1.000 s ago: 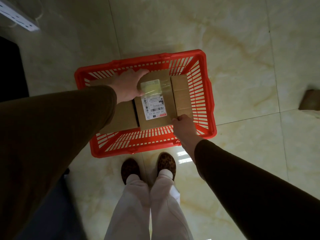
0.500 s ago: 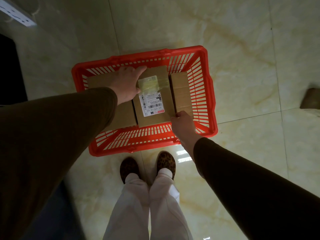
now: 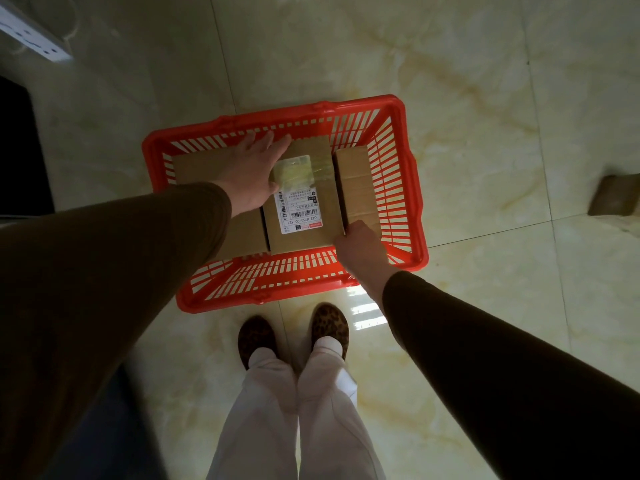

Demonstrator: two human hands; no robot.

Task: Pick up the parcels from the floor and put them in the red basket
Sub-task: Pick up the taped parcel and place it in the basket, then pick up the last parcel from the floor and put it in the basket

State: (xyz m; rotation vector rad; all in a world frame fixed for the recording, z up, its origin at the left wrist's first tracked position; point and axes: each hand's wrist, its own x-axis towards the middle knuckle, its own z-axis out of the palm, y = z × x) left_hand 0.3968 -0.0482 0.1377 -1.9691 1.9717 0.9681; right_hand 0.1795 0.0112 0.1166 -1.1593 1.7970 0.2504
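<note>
On the tiled floor in front of me stands the red basket (image 3: 277, 114). Three cardboard parcels lie side by side in it: a plain one on the left (image 3: 197, 168), a labelled parcel (image 3: 304, 237) in the middle and a narrow one on the right (image 3: 353, 178). My left hand (image 3: 249, 171) hovers flat with its fingers spread over the left parcel, its thumb at the labelled parcel's left edge. My right hand (image 3: 360, 247) is curled on the near right corner of the labelled parcel; its fingertips are hidden.
Another brown parcel (image 3: 614, 195) lies on the floor at the far right. A white power strip (image 3: 31, 39) is at the top left, and a dark object (image 3: 17, 150) fills the left edge. My feet (image 3: 258, 337) stand just behind the basket.
The labelled parcel has settled into the basket between the other two. My left hand has opened and let go of its far left edge; my right hand stays at the near corner.
</note>
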